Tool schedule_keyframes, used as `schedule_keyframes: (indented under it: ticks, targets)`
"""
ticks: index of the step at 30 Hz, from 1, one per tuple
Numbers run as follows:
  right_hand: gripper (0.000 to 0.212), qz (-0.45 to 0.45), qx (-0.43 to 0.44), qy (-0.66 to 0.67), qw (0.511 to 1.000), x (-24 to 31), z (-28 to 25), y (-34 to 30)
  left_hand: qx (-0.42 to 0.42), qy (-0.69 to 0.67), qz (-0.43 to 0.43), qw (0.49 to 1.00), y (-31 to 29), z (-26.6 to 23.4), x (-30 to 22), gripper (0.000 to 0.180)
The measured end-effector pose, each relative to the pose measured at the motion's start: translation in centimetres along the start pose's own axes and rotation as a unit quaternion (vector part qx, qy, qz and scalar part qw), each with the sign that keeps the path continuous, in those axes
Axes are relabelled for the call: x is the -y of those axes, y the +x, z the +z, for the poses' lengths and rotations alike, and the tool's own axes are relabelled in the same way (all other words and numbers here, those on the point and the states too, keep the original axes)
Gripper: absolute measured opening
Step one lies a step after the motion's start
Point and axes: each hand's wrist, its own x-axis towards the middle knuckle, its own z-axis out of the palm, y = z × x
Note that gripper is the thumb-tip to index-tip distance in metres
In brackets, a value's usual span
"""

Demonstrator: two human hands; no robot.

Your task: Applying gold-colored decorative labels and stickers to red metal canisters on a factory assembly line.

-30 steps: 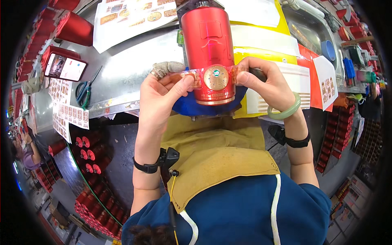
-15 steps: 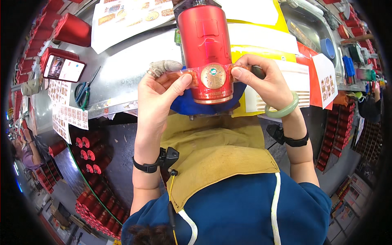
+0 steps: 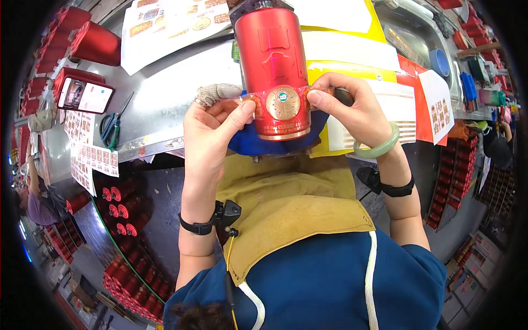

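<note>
A glossy red bottle (image 3: 269, 52) lies in front of me, its neck pointing away. A strip-shaped label with a round gold medallion (image 3: 283, 103) crosses it near its base. My left hand (image 3: 214, 121) pinches the label's left end between thumb and fingers; one finger wears a ribbed, pale grey cover. My right hand (image 3: 355, 107) pinches the right end, thumb on top, a green bangle on the wrist. The medallion lies against the bottle while both ends stay in my fingers. Under the bottle's base shows a blue support (image 3: 242, 142).
On the metal bench (image 3: 157, 93) are a phone (image 3: 85, 94), scissors (image 3: 111, 127) and sticker sheets (image 3: 94, 159). Yellow and white sheets (image 3: 357, 52) lie right of the bottle, near a blue cup (image 3: 440, 63). Several red bottles (image 3: 124, 206) stand low left. A co-worker (image 3: 41, 203) is at far left.
The bottle, the label and both hands sit slightly further left in the picture. Both pinches stay the same. At far left, the co-worker's arm has shifted.
</note>
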Motion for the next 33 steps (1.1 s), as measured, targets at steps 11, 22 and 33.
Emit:
schedule_keyframes:
  ticks: [11,22,33]
  targets:
    - [0.022,-0.009,-0.006,0.005,1.0,-0.37,0.03,0.02,0.006,-0.001,-0.004,1.0,-0.19,0.04,-0.22,0.026]
    - [0.02,-0.009,-0.008,0.003,1.0,-0.22,0.09,0.05,-0.005,0.003,0.002,1.0,-0.14,0.16,-0.02,0.027]
    - [0.019,-0.004,-0.017,-0.019,1.0,-0.43,-0.01,-0.15,-0.042,0.025,0.003,0.999,-0.55,0.65,-0.46,0.036]
